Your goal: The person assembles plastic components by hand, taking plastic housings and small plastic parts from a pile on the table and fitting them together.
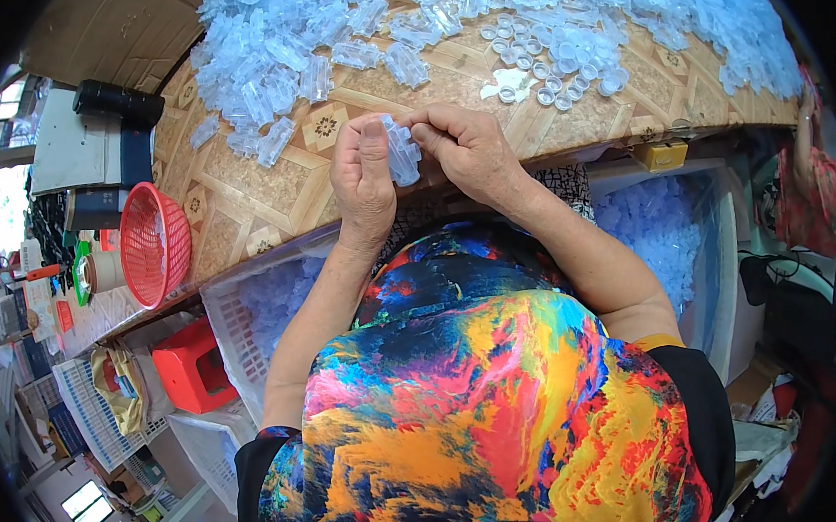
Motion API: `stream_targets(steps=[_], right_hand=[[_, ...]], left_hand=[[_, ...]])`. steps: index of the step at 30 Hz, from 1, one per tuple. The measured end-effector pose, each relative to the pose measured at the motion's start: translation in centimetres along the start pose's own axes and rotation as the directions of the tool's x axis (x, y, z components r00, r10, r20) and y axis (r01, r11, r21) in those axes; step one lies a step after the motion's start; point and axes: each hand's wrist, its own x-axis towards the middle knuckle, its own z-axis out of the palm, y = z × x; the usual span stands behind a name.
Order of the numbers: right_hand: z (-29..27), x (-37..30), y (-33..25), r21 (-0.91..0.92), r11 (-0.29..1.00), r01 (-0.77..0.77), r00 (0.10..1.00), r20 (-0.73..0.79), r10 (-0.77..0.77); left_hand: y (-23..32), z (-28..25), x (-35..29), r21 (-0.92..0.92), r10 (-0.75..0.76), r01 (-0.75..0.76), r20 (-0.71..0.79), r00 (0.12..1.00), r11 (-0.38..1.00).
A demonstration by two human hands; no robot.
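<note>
Over the near edge of the table, my left hand (366,167) is closed around a clear, ribbed plastic piece (402,152), its thumb lying along the side. My right hand (468,149) meets it at the upper end, thumb and forefinger pinched together; whatever sits between those fingertips is too small or hidden to make out. Beyond my hands lie many similar clear plastic pieces (276,71) in a heap. Small round clear caps (565,83) are scattered on the table to the right of the heap.
The patterned tabletop (241,188) curves around me. A red plastic basket (156,245) stands at its left edge. White crates of clear pieces flank my lap, the right crate (726,232) near a small yellow box (660,156). A red stool (191,367) is at lower left. Another person's sleeve (814,194) shows far right.
</note>
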Motion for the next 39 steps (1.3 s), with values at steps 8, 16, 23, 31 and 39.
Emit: stream_targets(steps=[8, 16, 23, 31, 39], right_hand=[[-0.1, 0.0, -0.1, -0.029, 1.000, 0.003, 1.000, 0.005, -0.003], [-0.3, 0.3, -0.3, 0.044, 0.999, -0.017, 0.998, 0.069, 0.014], [0.1, 0.1, -0.6, 0.175, 0.985, 0.006, 1.000, 0.025, -0.011], [-0.4, 0.3, -1.6, 0.407, 0.895, -0.181, 0.983, 0.093, 0.156], [-1.1, 0.8, -1.5, 0.423, 0.856, -0.298, 0.953, 0.179, 0.244]], left_hand=[[0.1, -0.1, 0.0, 0.033, 0.001, -0.001, -0.004, 1.000, 0.999], [-0.8, -0.3, 0.1, -0.026, -0.010, 0.010, -0.017, 1.000, 1.000], [0.4, 0.5, -0.2, -0.118, -0.097, 0.088, -0.072, 0.993, 0.989], [0.7, 0.8, -0.1, -0.121, -0.081, 0.072, -0.073, 0.994, 0.990], [0.5, 0.9, 0.2, -0.055, -0.026, 0.024, -0.033, 0.999, 0.998]])
